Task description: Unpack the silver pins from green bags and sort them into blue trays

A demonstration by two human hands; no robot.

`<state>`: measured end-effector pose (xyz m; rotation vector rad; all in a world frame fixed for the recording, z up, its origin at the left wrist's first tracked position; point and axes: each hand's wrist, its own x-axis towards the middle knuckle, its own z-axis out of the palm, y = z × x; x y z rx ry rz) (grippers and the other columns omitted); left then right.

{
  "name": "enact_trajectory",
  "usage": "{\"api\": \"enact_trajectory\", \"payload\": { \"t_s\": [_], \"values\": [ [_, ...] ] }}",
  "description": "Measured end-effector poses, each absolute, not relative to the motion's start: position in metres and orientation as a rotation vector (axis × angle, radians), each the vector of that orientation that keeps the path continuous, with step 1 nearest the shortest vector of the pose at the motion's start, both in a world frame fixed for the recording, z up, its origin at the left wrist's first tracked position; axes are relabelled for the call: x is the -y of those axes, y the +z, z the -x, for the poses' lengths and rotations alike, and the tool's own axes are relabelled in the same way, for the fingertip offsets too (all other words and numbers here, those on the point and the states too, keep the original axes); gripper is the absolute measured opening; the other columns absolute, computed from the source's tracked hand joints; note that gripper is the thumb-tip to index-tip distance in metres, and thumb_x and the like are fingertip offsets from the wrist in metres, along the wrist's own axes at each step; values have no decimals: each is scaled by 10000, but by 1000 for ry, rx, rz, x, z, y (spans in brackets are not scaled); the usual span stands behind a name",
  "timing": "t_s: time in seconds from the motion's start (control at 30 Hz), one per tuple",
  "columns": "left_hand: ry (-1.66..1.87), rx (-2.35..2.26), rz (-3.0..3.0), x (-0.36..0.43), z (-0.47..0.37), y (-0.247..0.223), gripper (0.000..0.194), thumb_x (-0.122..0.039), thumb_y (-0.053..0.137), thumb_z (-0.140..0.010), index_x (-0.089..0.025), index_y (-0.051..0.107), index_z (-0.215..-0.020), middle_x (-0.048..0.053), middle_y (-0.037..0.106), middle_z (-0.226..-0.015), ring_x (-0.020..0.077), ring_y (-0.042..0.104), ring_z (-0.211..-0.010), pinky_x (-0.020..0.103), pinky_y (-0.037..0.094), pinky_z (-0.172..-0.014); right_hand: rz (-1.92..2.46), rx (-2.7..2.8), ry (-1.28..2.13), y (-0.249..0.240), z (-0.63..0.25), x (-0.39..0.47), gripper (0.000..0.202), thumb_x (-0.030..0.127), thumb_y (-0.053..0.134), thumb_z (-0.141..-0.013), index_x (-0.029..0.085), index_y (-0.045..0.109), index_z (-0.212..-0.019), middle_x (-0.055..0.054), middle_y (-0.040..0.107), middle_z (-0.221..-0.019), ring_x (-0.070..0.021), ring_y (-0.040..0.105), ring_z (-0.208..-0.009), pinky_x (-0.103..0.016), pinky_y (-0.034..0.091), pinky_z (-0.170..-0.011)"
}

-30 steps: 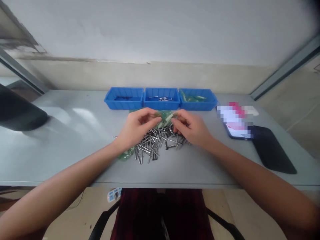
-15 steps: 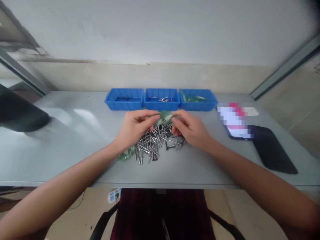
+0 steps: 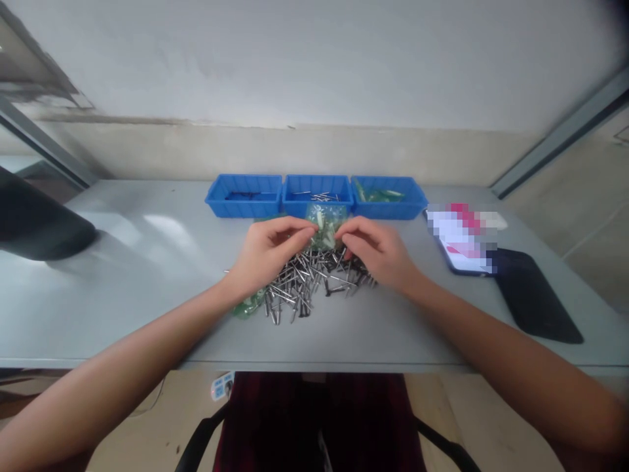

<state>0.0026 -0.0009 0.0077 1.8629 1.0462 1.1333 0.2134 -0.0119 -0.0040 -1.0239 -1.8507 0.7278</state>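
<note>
Between my two hands a clear green plastic bag (image 3: 325,226) with pale pieces in it is held up over a heap of metal rivets and dark screws (image 3: 295,288). My left hand (image 3: 275,252) pinches the bag's left side between thumb and fingers. On the other side, my right hand (image 3: 376,249) has its fingertips closed on the bag's right edge. Another green bag (image 3: 249,303) lies at the lower left of the heap, partly beside the metal pieces.
Three blue bins stand behind the heap: left (image 3: 244,204) with dark pieces, middle (image 3: 318,207) with silver pieces, right (image 3: 389,208) with green bags. A phone (image 3: 459,246) and a black flat object (image 3: 538,295) lie right; a dark cylinder (image 3: 44,216) is left.
The green bag between my hands now stands more upright and spread out, showing more of its pale contents. My hands have barely moved.
</note>
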Motion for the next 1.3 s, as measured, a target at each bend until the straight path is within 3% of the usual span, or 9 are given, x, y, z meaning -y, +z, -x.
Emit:
{"api": "enact_trajectory", "payload": {
  "t_s": [0.1, 0.33, 0.57, 0.87, 1.17, 1.3],
  "values": [
    [1157, -1033, -1892, -2, -3, 3, 126, -238, 668, -817, -187, 727, -916, 13, 704, -774, 97, 605, -644, 198, 494, -586, 1040, 1851, 722, -2, -210, 13, 140, 284, 541, -882, 191, 615, -806, 7, 624, -741, -100, 554, -615, -240, 435, -558],
    [1164, -1031, -1898, -4, -3, 2, 110, -228, 663, -819, -184, 714, -906, 13, 687, -751, 100, 610, -639, 208, 501, -584, 1041, 1874, 660, -1, -209, 13, 99, 256, 584, -859, 193, 629, -798, 1, 652, -774, -103, 568, -665, -225, 439, -580],
    [1177, -938, -1811, -4, -6, 0, 149, -212, 673, -805, -173, 670, -949, 22, 675, -815, 104, 623, -679, 216, 529, -624, 1050, 1861, 670, -2, -209, 13, 80, 249, 589, -855, 195, 613, -801, 12, 635, -749, -91, 549, -628, -220, 430, -557],
    [1112, -938, -1855, -4, -5, 1, 255, -176, 730, -747, -174, 643, -987, -4, 579, -752, 80, 536, -617, 202, 461, -561, 1088, 1791, 706, -6, -208, 12, 126, 287, 636, -821, 216, 553, -882, 11, 594, -803, -102, 551, -645, -241, 447, -559],
    [1081, -1005, -1914, -1, -5, 4, 178, -217, 697, -782, -181, 648, -950, -4, 580, -689, 101, 530, -600, 227, 462, -555, 1084, 1805, 668, -7, -209, 13, 231, 292, 629, -831, 234, 557, -1042, 11, 603, -811, -119, 584, -692, -253, 484, -600],
    [1068, -1015, -1924, 0, -5, 5, 135, -219, 686, -788, -181, 648, -912, 4, 599, -699, 106, 542, -605, 232, 466, -555, 1091, 1857, 647, -7, -209, 13, 166, 301, 626, -836, 242, 600, -989, 15, 601, -771, -113, 569, -651, -244, 476, -568]
  ]
}}
